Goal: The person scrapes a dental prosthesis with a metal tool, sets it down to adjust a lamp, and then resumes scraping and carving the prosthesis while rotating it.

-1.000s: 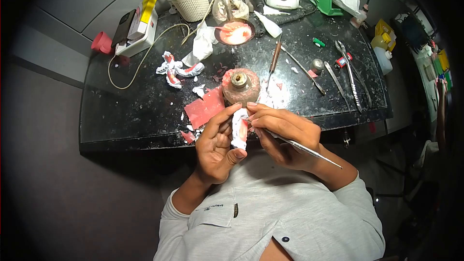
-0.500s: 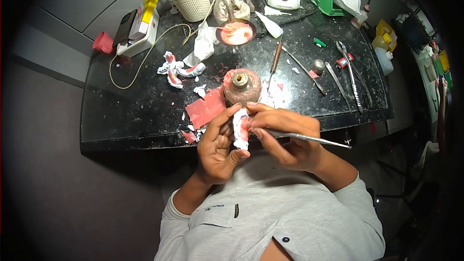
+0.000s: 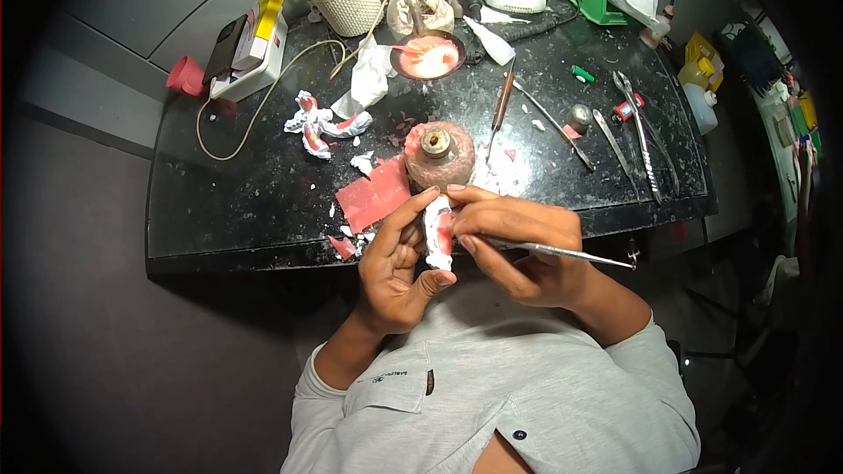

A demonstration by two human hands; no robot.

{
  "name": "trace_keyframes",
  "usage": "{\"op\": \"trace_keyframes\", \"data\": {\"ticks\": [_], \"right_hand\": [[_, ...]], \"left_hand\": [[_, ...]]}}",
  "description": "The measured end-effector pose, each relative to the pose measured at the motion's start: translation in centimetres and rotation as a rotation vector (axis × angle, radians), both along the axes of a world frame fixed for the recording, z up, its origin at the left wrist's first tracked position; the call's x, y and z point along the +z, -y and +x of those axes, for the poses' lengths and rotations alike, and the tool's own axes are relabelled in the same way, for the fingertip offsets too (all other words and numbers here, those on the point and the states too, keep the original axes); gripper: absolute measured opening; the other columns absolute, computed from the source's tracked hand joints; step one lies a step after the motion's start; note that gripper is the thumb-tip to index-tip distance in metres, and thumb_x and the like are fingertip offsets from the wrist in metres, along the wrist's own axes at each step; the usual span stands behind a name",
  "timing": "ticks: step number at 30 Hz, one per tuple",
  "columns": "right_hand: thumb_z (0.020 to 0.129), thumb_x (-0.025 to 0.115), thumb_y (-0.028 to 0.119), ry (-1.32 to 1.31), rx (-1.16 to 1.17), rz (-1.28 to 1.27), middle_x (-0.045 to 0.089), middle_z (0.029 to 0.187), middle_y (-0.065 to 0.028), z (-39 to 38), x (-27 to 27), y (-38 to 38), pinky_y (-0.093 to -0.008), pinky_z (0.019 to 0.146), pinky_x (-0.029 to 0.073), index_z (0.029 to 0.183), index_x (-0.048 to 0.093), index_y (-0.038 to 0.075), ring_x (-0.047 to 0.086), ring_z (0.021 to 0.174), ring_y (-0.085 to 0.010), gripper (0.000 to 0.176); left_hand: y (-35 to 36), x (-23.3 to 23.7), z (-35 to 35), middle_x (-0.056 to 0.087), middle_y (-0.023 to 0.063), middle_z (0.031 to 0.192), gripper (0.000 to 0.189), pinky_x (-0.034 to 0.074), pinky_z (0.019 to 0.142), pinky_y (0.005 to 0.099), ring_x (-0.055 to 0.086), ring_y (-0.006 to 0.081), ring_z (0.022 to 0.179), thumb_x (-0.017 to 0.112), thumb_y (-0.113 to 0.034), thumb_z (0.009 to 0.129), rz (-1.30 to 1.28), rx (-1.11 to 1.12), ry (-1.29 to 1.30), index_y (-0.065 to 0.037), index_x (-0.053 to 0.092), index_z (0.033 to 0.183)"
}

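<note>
Between the thumb and fingers of my left hand (image 3: 393,268) is a small white plaster dental cast (image 3: 437,250) with a red wax patch on its right side. My right hand (image 3: 527,246) pinches a slim metal wax carver (image 3: 571,253), its handle end pointing right. The carver's working tip meets the cast near the wax, mostly hidden by my fingers. Just beyond the hands stands a round, wax-smeared spirit burner (image 3: 439,158). A pink wax sheet (image 3: 378,197) lies left of it.
White-and-red plaster pieces (image 3: 320,127) lie at left on the black bench (image 3: 237,219). A pan of melted pink wax (image 3: 428,57) sits behind the burner. Rightward are a brown-handled knife (image 3: 502,104), pliers (image 3: 639,127) and other metal tools. A woven basket (image 3: 349,4) stands at the back.
Both hands hold nearly the same pose around the cast and carver. The view has shifted very slightly; nothing was let go or picked up.
</note>
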State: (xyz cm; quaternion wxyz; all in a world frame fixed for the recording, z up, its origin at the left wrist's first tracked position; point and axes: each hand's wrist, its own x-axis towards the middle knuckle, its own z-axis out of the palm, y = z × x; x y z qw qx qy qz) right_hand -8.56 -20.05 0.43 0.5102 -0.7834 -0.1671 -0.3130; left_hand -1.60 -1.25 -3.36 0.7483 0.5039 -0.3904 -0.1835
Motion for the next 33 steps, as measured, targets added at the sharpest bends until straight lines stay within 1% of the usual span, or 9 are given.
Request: {"op": "trace_keyframes", "data": {"ticks": [6, 10, 15, 18, 21, 26, 29, 32, 33], "right_hand": [[0.082, 0.072, -0.009, 0.002, 0.166, 0.009, 0.073, 0.090, -0.0131, 0.0, 0.1, 0.6, -0.0496, 0.102, 0.055, 0.099, 0.070, -0.004, 0.074, 0.081, -0.0262, 0.018], [0.082, 0.072, -0.009, -0.031, 0.020, 0.017, 0.074, 0.089, -0.0130, -0.1, -0.3, 0.2, -0.0493, 0.103, 0.055, 0.099, 0.071, -0.004, 0.074, 0.083, -0.0265, 0.018], [0.085, 0.070, -0.007, -0.047, 0.196, -0.009, 0.075, 0.092, -0.0137, -0.2, 0.5, 1.0, -0.0463, 0.101, 0.056, 0.099, 0.072, -0.004, 0.075, 0.090, -0.0273, 0.014], [0.087, 0.070, -0.006, -0.025, 0.195, 0.138, 0.076, 0.092, -0.0135, 0.1, 0.2, 2.0, -0.0456, 0.101, 0.056, 0.097, 0.073, -0.006, 0.075, 0.091, -0.0268, 0.011], [0.094, 0.067, -0.003, 0.078, 0.133, 0.242, 0.074, 0.091, -0.0165, 0.4, -0.4, 2.8, -0.0513, 0.097, 0.057, 0.099, 0.069, -0.006, 0.075, 0.090, -0.0277, 0.007], [0.102, 0.060, 0.007, 0.207, 0.223, 0.567, 0.068, 0.088, -0.0149, -0.3, -1.2, 2.5, -0.0490, 0.089, 0.061, 0.109, 0.059, -0.005, 0.075, 0.086, -0.0274, 0.014], [0.102, 0.060, 0.009, 0.023, 0.185, 0.435, 0.068, 0.090, -0.0151, -1.4, -1.1, 2.9, -0.0392, 0.077, 0.063, 0.107, 0.058, -0.003, 0.076, 0.087, -0.0259, 0.013], [0.093, 0.071, 0.002, 0.090, 0.012, -0.016, 0.073, 0.103, -0.0160, -0.1, 0.3, 2.9, -0.0320, 0.076, 0.059, 0.103, 0.069, -0.002, 0.075, 0.087, -0.0238, 0.010], [0.087, 0.075, 0.000, 0.063, 0.003, -0.059, 0.073, 0.102, -0.0157, -0.2, 0.1, 2.6, -0.0324, 0.075, 0.059, 0.107, 0.070, -0.002, 0.074, 0.088, -0.0255, 0.020]], "left_hand": [[-0.1, 0.1, -0.2, 0.048, 0.0243, 0.147, 0.083, 0.042, 0.113, 0.0376, 0.050, 0.0268, 0.136, 0.078, -0.013, 0.091, 0.002, -0.002, -0.068, 0.012, 0.027, 0.152], [-0.1, 0.1, -0.1, 0.047, 0.0247, 0.147, 0.082, 0.042, 0.113, 0.0382, 0.051, 0.0277, 0.136, 0.077, -0.012, 0.091, 0.001, -0.014, -0.027, 0.012, 0.027, 0.152], [0.0, 0.1, -0.1, 0.048, 0.0255, 0.147, 0.083, 0.042, 0.113, 0.0383, 0.051, 0.0285, 0.136, 0.078, -0.011, 0.091, 0.005, -0.012, -0.057, 0.012, 0.027, 0.152], [-0.1, 0.4, 0.1, 0.049, 0.0274, 0.146, 0.082, 0.042, 0.114, 0.0400, 0.052, 0.0307, 0.136, 0.075, -0.019, 0.094, -0.010, -0.017, -0.058, 0.012, 0.027, 0.152], [-0.2, 0.9, 0.4, 0.051, 0.0323, 0.142, 0.084, 0.042, 0.114, 0.0459, 0.055, 0.0380, 0.133, 0.062, -0.043, 0.100, 0.016, -0.119, -0.161, 0.011, 0.025, 0.153], [-0.2, 0.4, 1.0, 0.052, 0.0373, 0.138, 0.083, 0.046, 0.112, 0.0454, 0.058, 0.0424, 0.128, 0.048, -0.049, 0.105, -0.054, -0.189, -0.215, 0.014, 0.021, 0.153], [-0.2, 0.3, 1.1, 0.052, 0.0377, 0.137, 0.084, 0.047, 0.111, 0.0464, 0.058, 0.0423, 0.128, 0.048, -0.049, 0.105, -0.104, -0.252, -0.295, 0.014, 0.021, 0.153], [-0.1, 0.3, 0.9, 0.054, 0.0343, 0.136, 0.087, 0.048, 0.110, 0.0465, 0.060, 0.0391, 0.126, 0.053, -0.051, 0.102, -0.082, -0.219, -0.273, 0.014, 0.024, 0.151], [-0.1, 0.4, 0.8, 0.055, 0.0317, 0.136, 0.089, 0.048, 0.109, 0.0461, 0.061, 0.0369, 0.125, 0.059, -0.051, 0.099, -0.033, -0.158, -0.228, 0.014, 0.026, 0.150]]}}
